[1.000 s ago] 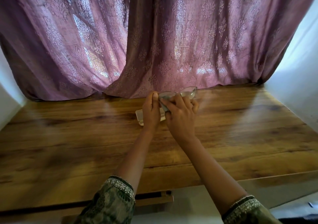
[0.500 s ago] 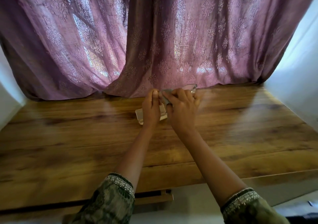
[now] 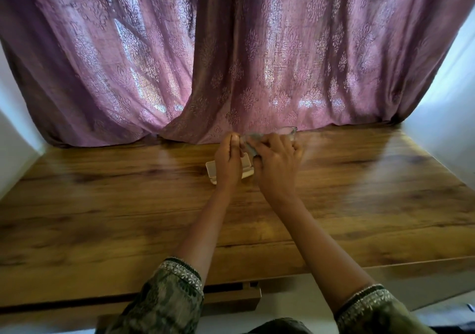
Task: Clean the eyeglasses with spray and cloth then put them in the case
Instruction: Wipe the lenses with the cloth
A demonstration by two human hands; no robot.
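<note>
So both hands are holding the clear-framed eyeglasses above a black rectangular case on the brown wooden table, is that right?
Not quite. The head view shows a cream rectangular case, not black. The left hand and right hand do hold the clear-framed eyeglasses above it, on the brown wooden table.

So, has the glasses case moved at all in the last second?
No. The case lies at the same spot on the table and its wood grain, partly hidden behind the left hand.
</note>
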